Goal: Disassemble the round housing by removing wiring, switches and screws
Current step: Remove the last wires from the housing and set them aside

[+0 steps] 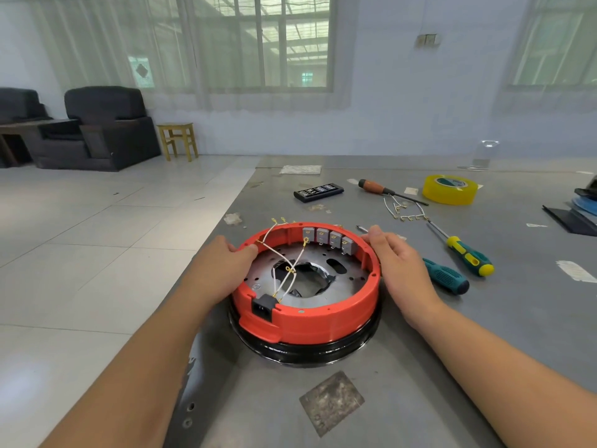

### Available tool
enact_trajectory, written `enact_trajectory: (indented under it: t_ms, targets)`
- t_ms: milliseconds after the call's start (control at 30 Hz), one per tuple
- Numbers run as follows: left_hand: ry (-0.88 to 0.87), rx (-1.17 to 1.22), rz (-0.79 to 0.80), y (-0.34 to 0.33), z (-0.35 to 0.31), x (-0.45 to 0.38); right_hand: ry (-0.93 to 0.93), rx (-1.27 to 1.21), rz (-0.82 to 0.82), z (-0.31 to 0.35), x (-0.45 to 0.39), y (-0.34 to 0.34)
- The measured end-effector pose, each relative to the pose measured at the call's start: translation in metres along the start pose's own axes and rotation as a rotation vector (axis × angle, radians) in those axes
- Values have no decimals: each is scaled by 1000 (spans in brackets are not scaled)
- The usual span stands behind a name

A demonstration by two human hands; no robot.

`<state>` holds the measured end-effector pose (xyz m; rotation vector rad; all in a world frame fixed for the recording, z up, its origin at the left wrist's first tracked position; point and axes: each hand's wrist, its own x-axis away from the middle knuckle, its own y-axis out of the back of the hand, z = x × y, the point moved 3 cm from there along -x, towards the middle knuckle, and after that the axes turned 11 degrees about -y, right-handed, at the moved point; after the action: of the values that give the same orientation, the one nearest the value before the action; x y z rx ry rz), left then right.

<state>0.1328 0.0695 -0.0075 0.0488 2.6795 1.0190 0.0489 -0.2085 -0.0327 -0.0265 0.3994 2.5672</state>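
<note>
The round red plastic housing is gripped between both hands: left hand fingers curled over its left rim, right hand fingers pressed together against its right wall.
</note>
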Motion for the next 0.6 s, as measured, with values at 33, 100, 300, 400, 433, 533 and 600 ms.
enact_trajectory:
  t_ms: [33, 100, 300, 400, 433, 533, 600]
  targets:
    - [-63, -27, -10, 1, -4, -4, 4, -18, 42, 0, 1, -1]
    - [-251, -78, 32, 2, -17, -10, 23, -10, 130, 2, 3, -4]
    - [-290, -193, 116, 1, -28, -30, 47, 107, 246, 3, 4, -10]
    - [-259, -172, 136, 1, -34, -40, 66, 111, 232, 3, 3, -8]
    - [-258, -181, 161, 0, -37, -43, 67, 113, 228, 2, 3, -8]
    - [-246, -235, 263, -2, -51, -51, 63, 122, 218, 2, 4, -8]
    - [-233, -275, 344, -4, -57, -56, 65, 126, 212, 3, 3, -8]
